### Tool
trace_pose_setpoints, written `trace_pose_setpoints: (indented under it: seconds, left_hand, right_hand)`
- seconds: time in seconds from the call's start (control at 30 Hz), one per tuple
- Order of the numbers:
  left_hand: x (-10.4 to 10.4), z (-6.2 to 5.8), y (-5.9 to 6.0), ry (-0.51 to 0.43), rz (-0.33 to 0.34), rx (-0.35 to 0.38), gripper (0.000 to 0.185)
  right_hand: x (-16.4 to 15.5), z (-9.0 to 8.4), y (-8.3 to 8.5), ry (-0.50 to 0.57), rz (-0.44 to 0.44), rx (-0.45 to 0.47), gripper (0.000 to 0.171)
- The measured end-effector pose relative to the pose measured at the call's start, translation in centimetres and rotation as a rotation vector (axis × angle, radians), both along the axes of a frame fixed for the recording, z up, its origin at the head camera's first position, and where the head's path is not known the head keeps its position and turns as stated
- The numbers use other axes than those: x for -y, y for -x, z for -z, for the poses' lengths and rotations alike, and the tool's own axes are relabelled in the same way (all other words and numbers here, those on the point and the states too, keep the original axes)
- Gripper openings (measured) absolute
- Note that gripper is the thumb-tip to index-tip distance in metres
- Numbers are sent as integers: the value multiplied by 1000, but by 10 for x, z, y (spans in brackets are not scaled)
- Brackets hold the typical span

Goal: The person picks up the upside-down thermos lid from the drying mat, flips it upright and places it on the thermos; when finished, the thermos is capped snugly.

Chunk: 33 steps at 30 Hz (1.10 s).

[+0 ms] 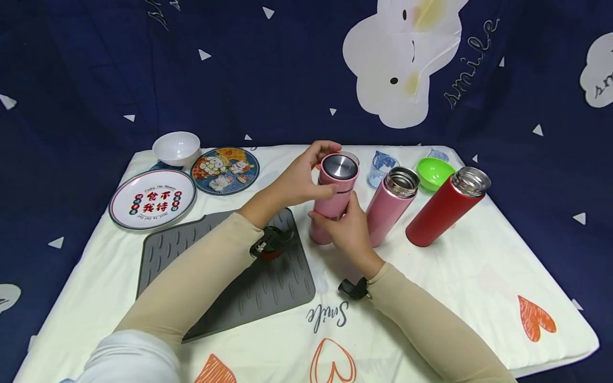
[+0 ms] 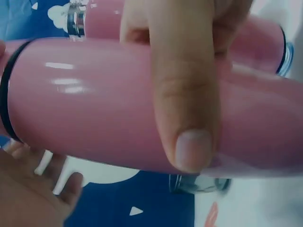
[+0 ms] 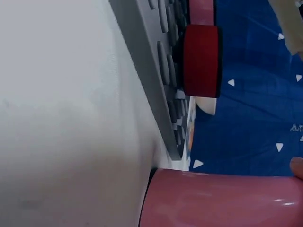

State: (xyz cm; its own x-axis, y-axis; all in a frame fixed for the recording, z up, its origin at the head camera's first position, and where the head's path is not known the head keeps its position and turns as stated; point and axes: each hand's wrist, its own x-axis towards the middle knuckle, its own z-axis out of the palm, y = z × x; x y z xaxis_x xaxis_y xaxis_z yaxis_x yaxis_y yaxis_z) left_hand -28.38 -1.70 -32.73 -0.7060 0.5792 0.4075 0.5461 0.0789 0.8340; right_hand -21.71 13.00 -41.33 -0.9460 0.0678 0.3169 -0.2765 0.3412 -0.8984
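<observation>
A pink vacuum flask (image 1: 335,204) stands upright, topped by a pink lid with a silver disc (image 1: 340,166). My right hand (image 1: 348,230) grips its body low down; the thumb (image 2: 189,118) lies across it in the left wrist view. Around the lid my left hand (image 1: 298,180) is spread, its thumb touching the front near the seam and the other fingers (image 2: 40,189) standing apart from the flask. To the right are a second pink flask (image 1: 389,207) and a red flask (image 1: 438,215), both without lids, showing bare steel necks.
A grey ridged mat (image 1: 258,287) lies left of the flask. On it sit a red lid (image 3: 201,61) and a pink lid (image 3: 201,12). Plates (image 1: 153,199) and a white bowl (image 1: 176,149) are back left; a blue-patterned glass (image 1: 381,169) and green bowl (image 1: 435,174) are back right.
</observation>
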Motion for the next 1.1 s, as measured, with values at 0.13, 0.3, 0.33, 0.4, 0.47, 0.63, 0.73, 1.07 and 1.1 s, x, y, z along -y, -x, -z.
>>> trace_pose_setpoints:
  seconds: [0.13,0.3,0.33,0.4,0.47,0.63,0.73,1.07,1.1]
  left_hand:
    - [-1,0,1,-15,14,9,75]
    - [-1,1,-1,-3,36,53,75]
    - [-1,2,-1,9,24,47,76]
    - [-1,2,-2,27,6,49,75]
    - [-3,2,-2,-1,17,69,69]
    - [-4,1,-1,-53,18,78,72]
    - [-3,0,0,-85,3,55,68]
    - [-1,0,2,-6,8,76,67]
    - [-1,-1,2,-17,37,99,64]
  right_hand:
    - [-1,0,0,-4,5,0,70]
    - [-1,0,-1,-32,8,-6,69]
    - [-1,0,-1,-50,13,-5,69]
    - [-2,-1,-1,-88,26,-2,69]
    - [-3,-1,0,-125,43,-1,69]
    - [-5,-5,0,-134,32,11,72]
    - [-4,-6,1,-101,-1,11,72]
    - [-3,-3,0,-55,-20,16,71]
    - [-4,-3,0,-53,-16,17,71]
